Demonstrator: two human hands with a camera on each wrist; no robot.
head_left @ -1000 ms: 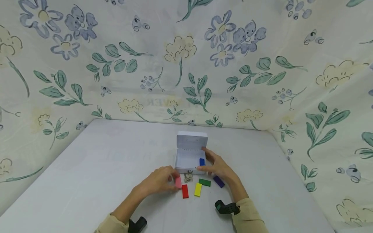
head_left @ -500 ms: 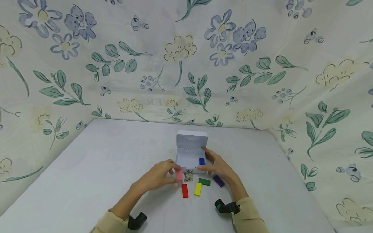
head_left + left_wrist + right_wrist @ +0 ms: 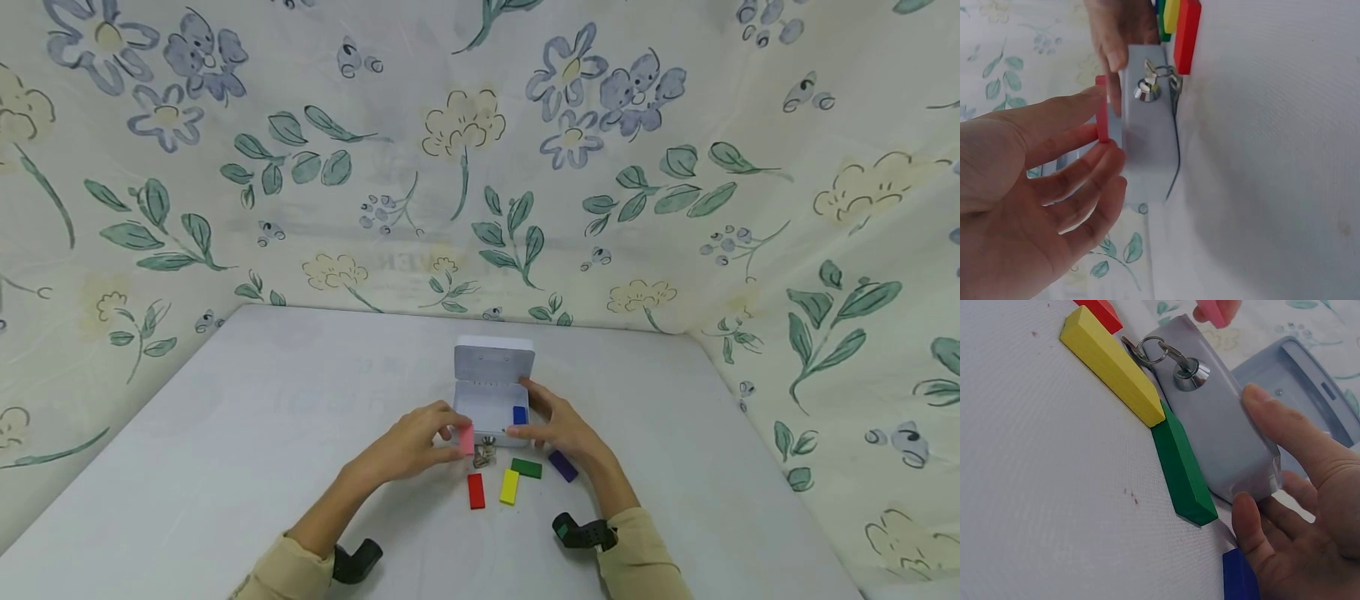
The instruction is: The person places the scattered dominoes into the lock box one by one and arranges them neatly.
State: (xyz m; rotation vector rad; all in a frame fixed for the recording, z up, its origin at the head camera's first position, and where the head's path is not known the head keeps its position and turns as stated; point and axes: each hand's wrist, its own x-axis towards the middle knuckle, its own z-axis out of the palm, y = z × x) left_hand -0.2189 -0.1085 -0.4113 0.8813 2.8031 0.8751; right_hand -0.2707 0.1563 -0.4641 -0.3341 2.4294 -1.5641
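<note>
A small white metal cash box (image 3: 489,400) stands with its lid raised, a blue block (image 3: 519,415) inside at the right. Keys on a ring (image 3: 483,454) hang from the lock (image 3: 1192,376) on its front. My left hand (image 3: 420,442) pinches a pink block (image 3: 1102,109) between thumb and fingertips, held upright just over the box's front left edge. On the other side, my right hand (image 3: 558,425) grips the box's right side, its thumb on the front rim and its fingers round the side wall.
On the white table (image 3: 300,417), a red block (image 3: 476,492), a yellow block (image 3: 509,487) and a green block (image 3: 527,469) lie before the box. A dark blue block (image 3: 562,467) lies by my right hand. Flower-patterned cloth (image 3: 465,208) hangs behind.
My left hand has lifted the pink block from the table left of the keys, up and slightly right to the box's front edge. The right hand and the box stay put.
</note>
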